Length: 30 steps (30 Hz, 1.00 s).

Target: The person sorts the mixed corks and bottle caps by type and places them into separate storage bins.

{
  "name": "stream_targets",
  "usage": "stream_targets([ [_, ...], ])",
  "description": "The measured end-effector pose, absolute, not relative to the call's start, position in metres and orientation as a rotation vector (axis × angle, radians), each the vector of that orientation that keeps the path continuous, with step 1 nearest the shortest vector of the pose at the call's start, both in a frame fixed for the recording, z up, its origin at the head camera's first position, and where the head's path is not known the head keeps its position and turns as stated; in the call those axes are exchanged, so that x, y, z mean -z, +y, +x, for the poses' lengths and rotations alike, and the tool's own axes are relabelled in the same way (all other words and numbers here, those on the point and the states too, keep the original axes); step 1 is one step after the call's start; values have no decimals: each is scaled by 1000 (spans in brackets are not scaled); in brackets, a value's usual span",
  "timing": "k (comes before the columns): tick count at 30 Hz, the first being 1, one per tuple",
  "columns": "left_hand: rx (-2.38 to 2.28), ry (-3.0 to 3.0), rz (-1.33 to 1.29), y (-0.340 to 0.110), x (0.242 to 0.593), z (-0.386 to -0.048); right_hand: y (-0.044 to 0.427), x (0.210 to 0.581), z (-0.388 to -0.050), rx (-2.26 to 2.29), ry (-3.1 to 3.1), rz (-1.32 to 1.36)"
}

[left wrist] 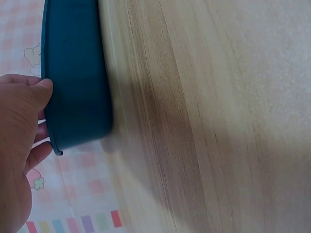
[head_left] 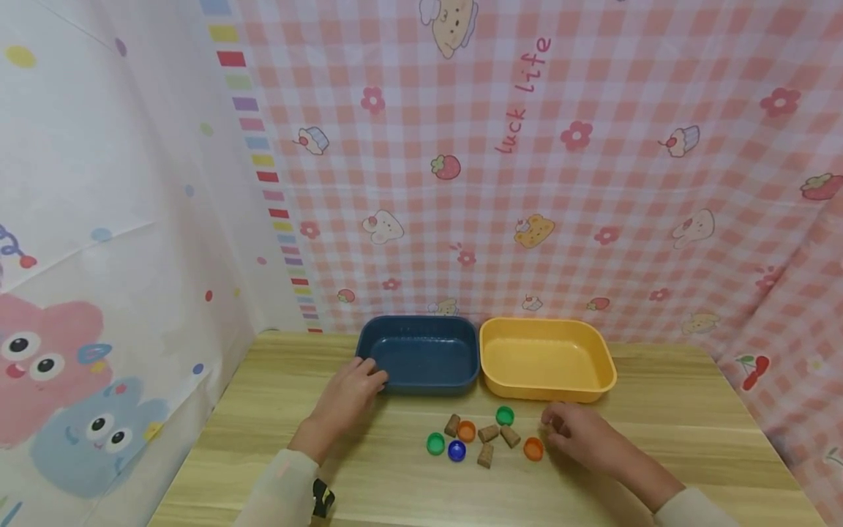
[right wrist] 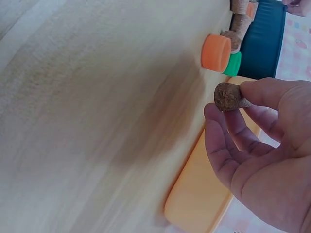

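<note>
My left hand is at the near left corner of a dark blue plastic tray. In the left wrist view its thumb lies on the outer wall of that tray, and the other fingers are behind the rim, pinching it. Between thumb and fingertips my right hand holds a cork, raised off the table in front of the yellow tray. The head view hides this cork behind the fingers. An orange bottle cap lies just left of the right hand.
Between the hands, several corks lie loose with green caps, a second orange cap and a blue cap. The two trays stand side by side at the back of the wooden table, before a checked cloth.
</note>
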<state>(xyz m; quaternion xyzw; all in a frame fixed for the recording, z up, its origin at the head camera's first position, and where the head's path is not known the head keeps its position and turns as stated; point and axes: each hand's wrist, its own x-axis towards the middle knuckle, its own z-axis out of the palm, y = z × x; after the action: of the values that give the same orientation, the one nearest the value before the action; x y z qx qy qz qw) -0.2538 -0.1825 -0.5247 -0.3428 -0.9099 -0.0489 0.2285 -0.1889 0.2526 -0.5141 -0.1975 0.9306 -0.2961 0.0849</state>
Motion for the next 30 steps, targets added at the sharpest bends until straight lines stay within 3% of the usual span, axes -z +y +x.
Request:
stream_targets([
  [30, 149, -2499, -929, -181, 523, -253, 219, 471, -208, 983, 2886, -792],
])
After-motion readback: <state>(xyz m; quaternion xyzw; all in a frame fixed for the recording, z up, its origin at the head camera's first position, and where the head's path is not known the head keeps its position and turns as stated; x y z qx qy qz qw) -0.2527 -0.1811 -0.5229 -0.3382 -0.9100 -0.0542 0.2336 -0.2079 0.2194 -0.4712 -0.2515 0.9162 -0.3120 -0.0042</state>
